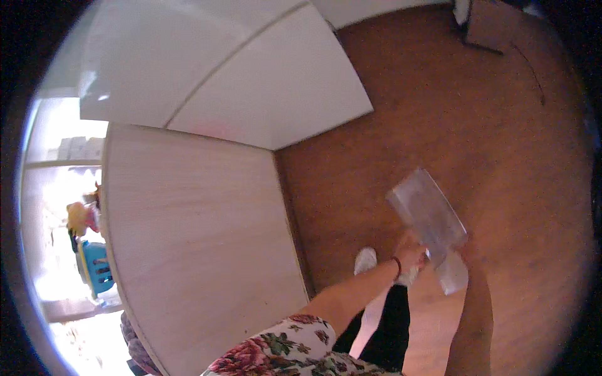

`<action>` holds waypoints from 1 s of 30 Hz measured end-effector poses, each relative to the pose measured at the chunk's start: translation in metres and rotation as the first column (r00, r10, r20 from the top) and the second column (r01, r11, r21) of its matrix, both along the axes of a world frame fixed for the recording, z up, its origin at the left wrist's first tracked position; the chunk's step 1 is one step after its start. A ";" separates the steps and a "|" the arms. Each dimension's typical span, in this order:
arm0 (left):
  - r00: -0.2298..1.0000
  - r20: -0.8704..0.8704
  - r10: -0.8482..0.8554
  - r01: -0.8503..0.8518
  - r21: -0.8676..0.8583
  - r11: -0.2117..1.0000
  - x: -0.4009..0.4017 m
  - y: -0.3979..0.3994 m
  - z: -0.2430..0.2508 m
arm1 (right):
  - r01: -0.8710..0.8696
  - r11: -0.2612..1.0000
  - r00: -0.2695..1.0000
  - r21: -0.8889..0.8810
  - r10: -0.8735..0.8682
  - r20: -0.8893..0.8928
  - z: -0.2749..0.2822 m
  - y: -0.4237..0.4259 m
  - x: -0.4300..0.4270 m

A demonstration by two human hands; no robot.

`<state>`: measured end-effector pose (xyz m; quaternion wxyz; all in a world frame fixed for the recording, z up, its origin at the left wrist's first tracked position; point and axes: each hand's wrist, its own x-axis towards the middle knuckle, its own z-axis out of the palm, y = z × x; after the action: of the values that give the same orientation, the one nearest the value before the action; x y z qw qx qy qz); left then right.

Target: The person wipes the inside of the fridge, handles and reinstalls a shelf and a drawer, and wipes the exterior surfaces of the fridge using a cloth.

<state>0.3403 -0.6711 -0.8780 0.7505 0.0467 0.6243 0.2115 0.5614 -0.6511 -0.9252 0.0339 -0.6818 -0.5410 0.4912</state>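
Note:
A translucent, pale plastic container or sleeve [428, 204] is held out in front of me above the floor; blur keeps its exact kind unclear. My left hand [413, 254], with a dark band at the wrist, grips its near end. At the right near corner, my right hand [463, 251] meets the plastic, though its fingers are blurred and partly hidden. A whitish translucent flap or piece [452, 275] hangs between my forearms, and I cannot tell whether it is joined to the container.
Brown wood-look floor [348, 197] spreads below. A pale panel [197, 225] stands on the left, meeting a white cabinet [277, 80]. Beyond the panel are a blue plastic basket [96, 268] and a doll-like toy [80, 218]. A thin cord [531, 70] lies at upper right.

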 end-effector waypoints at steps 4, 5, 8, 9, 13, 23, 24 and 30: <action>0.982 0.175 0.065 -0.056 -0.056 0.997 -0.007 -0.004 -0.003 | -0.421 0.904 0.875 -0.070 0.425 0.231 -0.053 -0.047 -0.015; 0.956 0.258 0.142 -0.121 -0.094 0.988 -0.023 -0.021 -0.010 | -0.338 0.912 0.903 -0.234 0.384 0.193 0.003 -0.046 -0.059; 0.962 0.252 0.102 -0.104 -0.007 0.995 -0.033 -0.018 -0.009 | -0.309 0.950 0.921 -0.053 0.313 0.233 0.059 -0.040 -0.088; 0.966 0.249 0.063 -0.076 0.045 0.996 -0.032 -0.021 -0.010 | -0.308 0.951 0.919 -0.044 0.309 0.246 0.071 -0.043 -0.087; 0.930 -0.055 -0.362 0.311 0.641 0.702 -0.056 -0.045 -0.031 | -0.379 0.921 0.914 -0.089 0.387 0.123 0.160 -0.031 -0.104; 0.634 -0.658 -0.407 0.741 0.366 0.563 -0.100 -0.058 0.188 | -0.696 0.713 0.686 0.083 0.628 0.367 0.265 -0.048 -0.157; 0.640 -0.656 -0.401 0.735 0.370 0.568 -0.107 -0.072 0.186 | -0.702 0.708 0.680 0.080 0.633 0.370 0.281 -0.049 -0.160; 0.984 0.162 0.072 -0.128 0.371 0.920 -0.132 -0.110 0.182 | -0.832 0.523 0.550 0.184 0.735 0.397 0.336 -0.044 -0.184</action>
<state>0.2080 -0.7812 -0.6957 0.7586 0.1436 0.5170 0.3695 0.3775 -0.6949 -0.5897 -0.1457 -0.4027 -0.8685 0.2496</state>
